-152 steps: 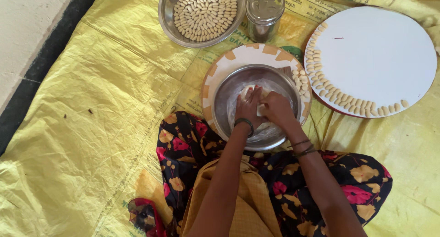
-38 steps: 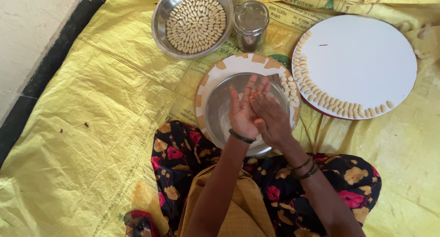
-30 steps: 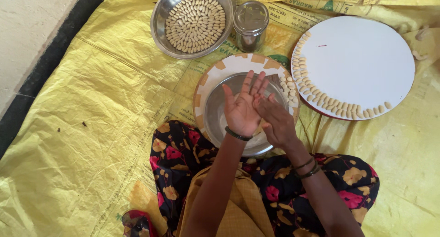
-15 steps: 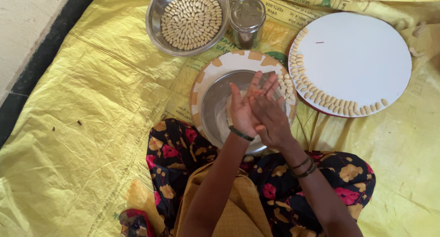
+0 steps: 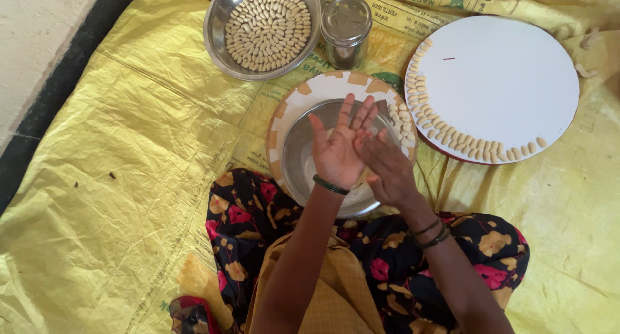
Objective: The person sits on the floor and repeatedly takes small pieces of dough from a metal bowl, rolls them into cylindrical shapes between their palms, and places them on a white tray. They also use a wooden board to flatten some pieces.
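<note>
While you are pressing your right hand [image 5: 387, 169] against your open left hand [image 5: 339, 150] — fingers straight, gripping nothing visible — both are hovering over the steel bowl [image 5: 303, 159] just below them, catching any droppings.

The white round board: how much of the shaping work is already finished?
Done: one curved row of small pieces along the white round board edge, and a full steel bowl. In hand: left hand and right hand pressed together over the steel plate. Left: most of the board.
</note>
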